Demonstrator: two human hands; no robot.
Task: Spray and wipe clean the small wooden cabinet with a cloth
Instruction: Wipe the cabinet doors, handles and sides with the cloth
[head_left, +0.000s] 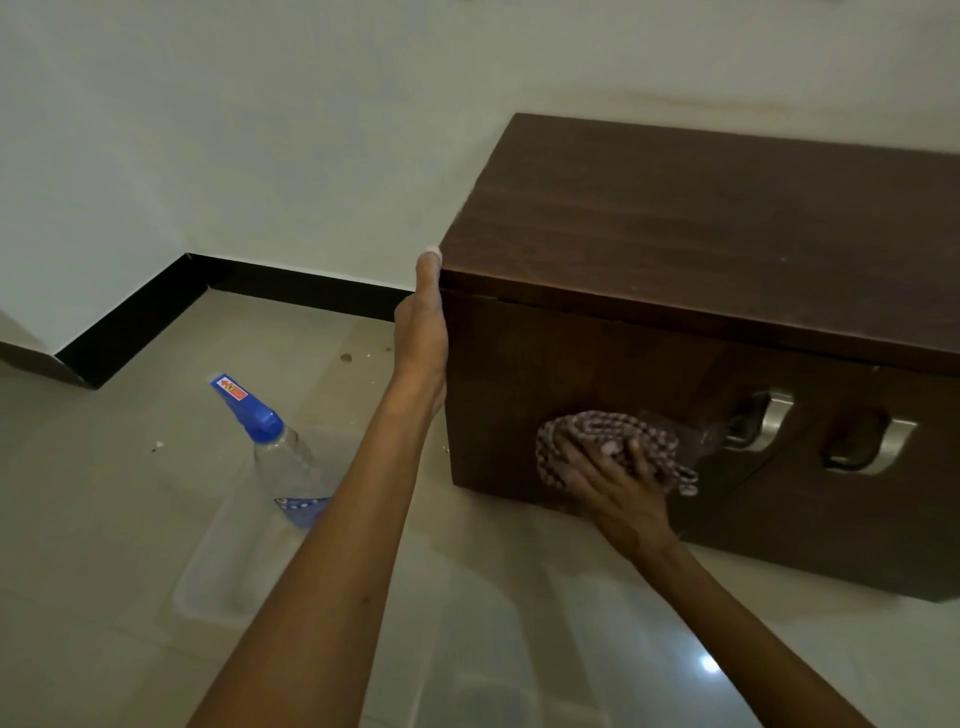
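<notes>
The small dark wooden cabinet (701, 249) stands on the floor against the wall, with two metal handles on its front. My right hand (618, 488) presses a bunched checked cloth (613, 436) flat against the left door, low down, just left of the nearer handle (769, 421). My left hand (423, 332) lies flat against the cabinet's left side, thumb at the top front corner, fingers hidden behind the edge. A clear spray bottle (283, 447) with a blue nozzle stands on the floor to the left, apart from both hands.
Pale glossy floor tiles (493, 649) spread in front of the cabinet. A black skirting board (291, 286) runs along the white wall and turns a corner at the far left. Small specks of dirt lie on the floor near the bottle.
</notes>
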